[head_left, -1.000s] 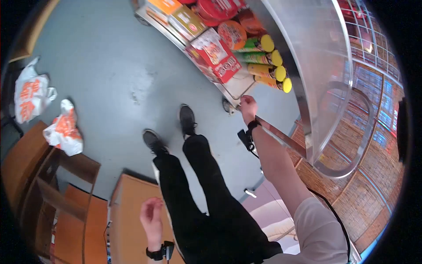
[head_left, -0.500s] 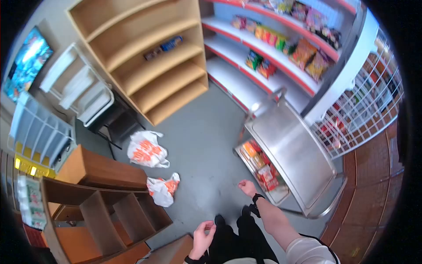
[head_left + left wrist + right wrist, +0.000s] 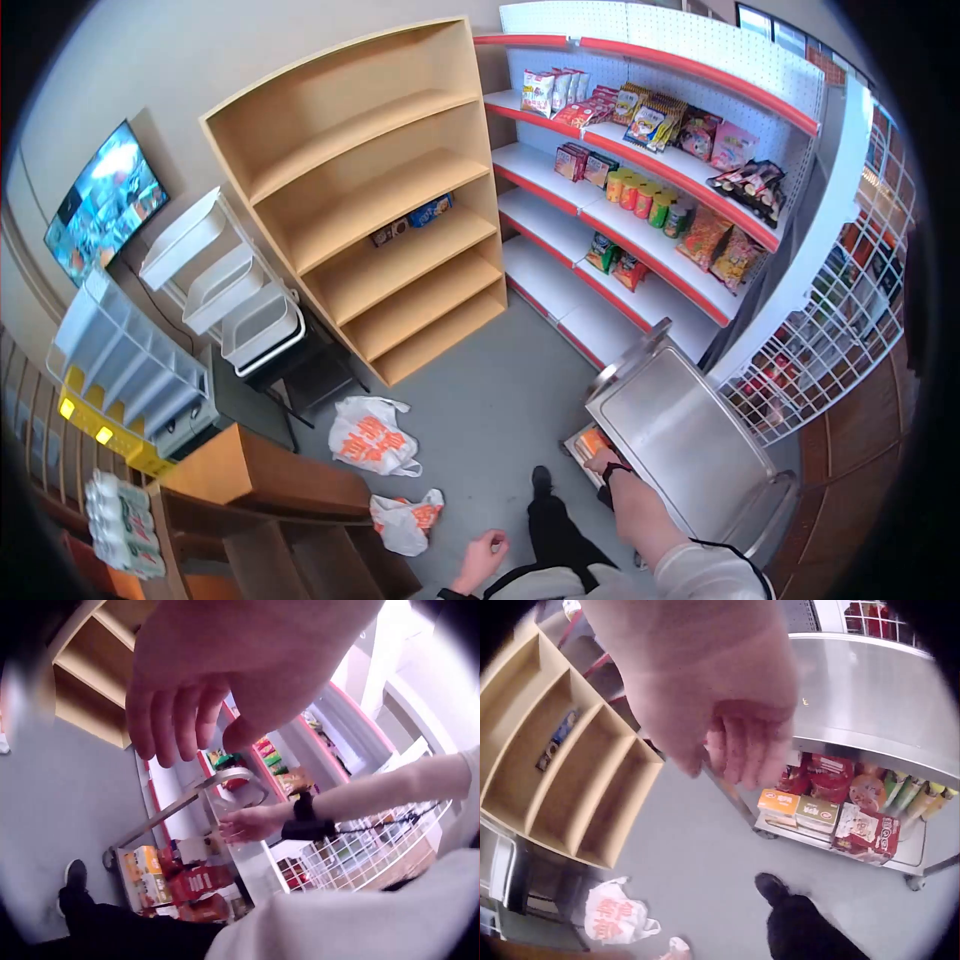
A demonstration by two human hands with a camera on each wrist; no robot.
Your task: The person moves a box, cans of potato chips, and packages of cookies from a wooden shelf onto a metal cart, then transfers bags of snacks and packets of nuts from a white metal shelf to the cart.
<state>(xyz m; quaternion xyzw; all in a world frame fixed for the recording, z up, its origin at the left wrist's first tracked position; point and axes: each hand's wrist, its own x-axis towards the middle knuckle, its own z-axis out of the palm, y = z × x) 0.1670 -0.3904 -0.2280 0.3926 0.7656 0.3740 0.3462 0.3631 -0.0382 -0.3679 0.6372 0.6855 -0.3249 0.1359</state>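
My right hand (image 3: 602,459) hovers beside the steel trolley (image 3: 675,430), its fingers loosely curled around nothing. In the head view it overlaps the lower shelf, where an orange box (image 3: 592,441) partly shows. The right wrist view shows that shelf more fully: an orange box (image 3: 778,802), an olive box (image 3: 817,811), a red snack box (image 3: 866,834), red instant-noodle packs (image 3: 831,776) and yellow-lidded canisters (image 3: 904,793). Over on the left, my left hand (image 3: 480,562) hangs relaxed and holds nothing. Its fingers (image 3: 174,724) droop loosely in the left wrist view.
A wooden bookcase (image 3: 380,260) with blue packs (image 3: 431,209) stands ahead. Red-edged store shelves (image 3: 560,237) with snacks are at its right. Two plastic bags (image 3: 372,437) lie on the floor. A white wire rack (image 3: 800,350) flanks the trolley; a low brown cabinet (image 3: 290,480) is at left.
The head view has lifted from the floor to the shelves. My right hand has left the trolley's low rear edge and moved beside its far part. The left hand stays relaxed.
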